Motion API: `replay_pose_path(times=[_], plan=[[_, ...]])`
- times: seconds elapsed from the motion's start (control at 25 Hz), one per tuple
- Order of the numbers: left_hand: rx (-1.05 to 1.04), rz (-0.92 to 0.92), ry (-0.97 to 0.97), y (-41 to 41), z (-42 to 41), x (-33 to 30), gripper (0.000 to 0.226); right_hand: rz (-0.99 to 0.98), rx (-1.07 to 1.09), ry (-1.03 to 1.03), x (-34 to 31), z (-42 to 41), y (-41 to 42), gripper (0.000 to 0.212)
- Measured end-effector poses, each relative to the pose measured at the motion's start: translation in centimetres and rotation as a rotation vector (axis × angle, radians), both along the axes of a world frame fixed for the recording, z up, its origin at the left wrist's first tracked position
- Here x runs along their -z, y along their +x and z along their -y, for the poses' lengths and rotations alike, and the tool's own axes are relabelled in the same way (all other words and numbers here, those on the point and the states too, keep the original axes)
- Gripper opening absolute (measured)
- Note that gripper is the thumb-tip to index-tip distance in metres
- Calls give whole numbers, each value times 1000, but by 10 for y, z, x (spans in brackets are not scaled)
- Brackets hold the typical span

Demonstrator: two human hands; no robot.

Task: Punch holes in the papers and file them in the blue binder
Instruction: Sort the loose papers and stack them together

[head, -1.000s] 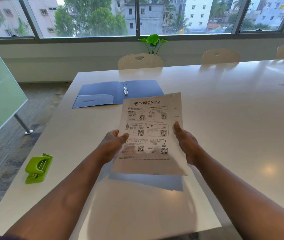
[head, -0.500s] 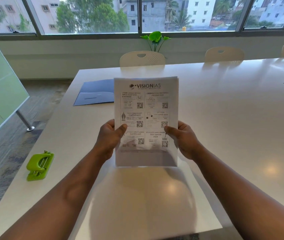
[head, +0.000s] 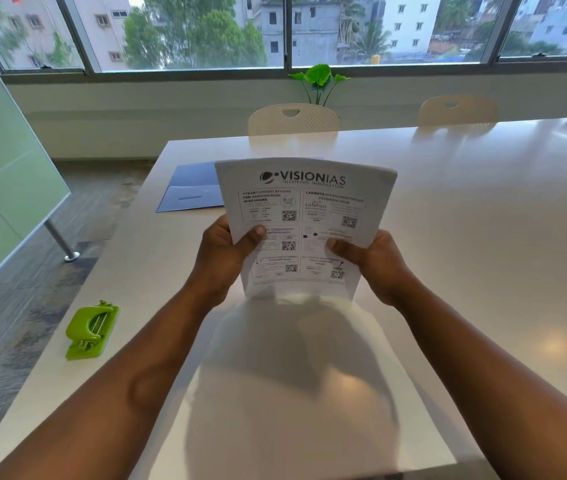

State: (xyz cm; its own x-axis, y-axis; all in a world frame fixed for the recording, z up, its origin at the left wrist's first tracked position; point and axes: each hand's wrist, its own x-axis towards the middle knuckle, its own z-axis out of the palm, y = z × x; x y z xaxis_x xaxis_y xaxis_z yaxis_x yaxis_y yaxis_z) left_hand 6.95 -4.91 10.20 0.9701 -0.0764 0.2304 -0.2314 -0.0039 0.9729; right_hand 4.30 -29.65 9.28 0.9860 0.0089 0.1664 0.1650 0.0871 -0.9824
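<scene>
A stack of printed papers [head: 304,209] stands nearly upright above the white table [head: 482,237], its lower edge blurred close to the surface. My left hand [head: 221,258] grips the stack's left edge, thumb on the front. My right hand [head: 375,263] grips the right edge the same way. The blue binder [head: 190,188] lies open on the table behind the papers, mostly hidden by them; its rings are out of sight. A green hole punch [head: 91,329] sits near the table's left edge, well left of my left forearm.
Cream chairs [head: 292,119] stand along the table's far side below the windows. A small green plant [head: 320,81] rises behind the middle chair. A frosted glass partition [head: 1,188] on a metal leg stands on the floor to the left.
The papers were lifted off the table, tilted upright and brought toward me. Both hands shifted from resting flat at the sides to gripping the edges. The binder became mostly covered.
</scene>
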Motion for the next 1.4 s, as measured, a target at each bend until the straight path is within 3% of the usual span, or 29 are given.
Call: replay_pose_path(times=[0.16,0.4,1.24,1.4], plan=[[-26,55,52,3,1,-10,25,42,5,-19,-6,2,4,27],[20,-42,46,1,6,8,24,-22,7,-144,8,1,8,30],[-43,-132,55,9,13,27,18,-122,3,-48,39,9,18,31],[-172,-246,-175,19,7,25,14,-183,-9,7,44,17,19,26]])
